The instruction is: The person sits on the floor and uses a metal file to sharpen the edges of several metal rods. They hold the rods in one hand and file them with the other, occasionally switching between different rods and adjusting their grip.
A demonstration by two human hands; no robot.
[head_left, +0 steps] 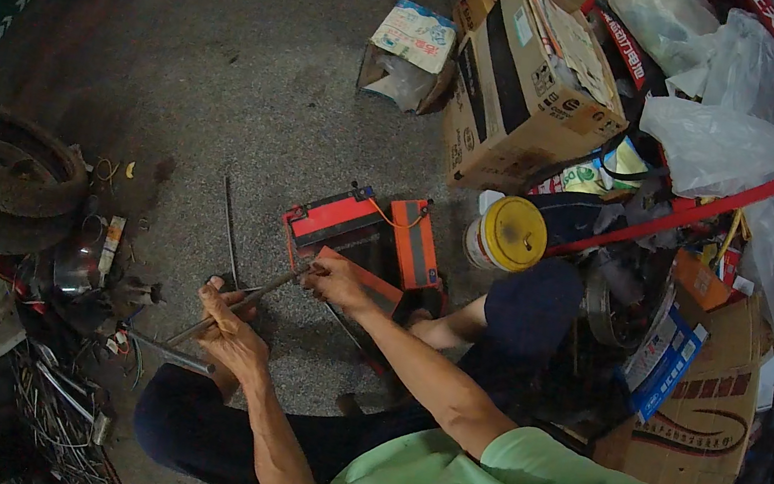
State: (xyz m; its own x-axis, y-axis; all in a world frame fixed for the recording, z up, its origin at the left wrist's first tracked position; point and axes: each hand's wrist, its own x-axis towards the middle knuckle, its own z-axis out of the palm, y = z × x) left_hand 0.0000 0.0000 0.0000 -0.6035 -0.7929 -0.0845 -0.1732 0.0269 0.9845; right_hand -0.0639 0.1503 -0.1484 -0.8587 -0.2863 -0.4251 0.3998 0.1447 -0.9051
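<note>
A long, thin metal rod (264, 292) runs diagonally between my hands. My left hand (229, 331) grips its lower-left part, and my right hand (332, 282) grips the upper-right part. Just beyond my right hand, red-and-black batteries (328, 216) and an orange battery (415, 246) sit on the floor, with an orange cable across their tops. A thin grey rod (228, 222) lies upright in the picture, left of the batteries. A pale metal tube (163, 348) extends left from under my left hand. Whether it touches that hand I cannot tell.
Stacked tyres (7, 182) and loose metal parts (68, 404) lie at my left. A yellow-lidded bucket (514, 232) stands at the right. Cardboard boxes (521, 101) and a red-railed pile of plastic bags (715, 152) fill the upper right. My bent legs (524, 304) surround the work spot.
</note>
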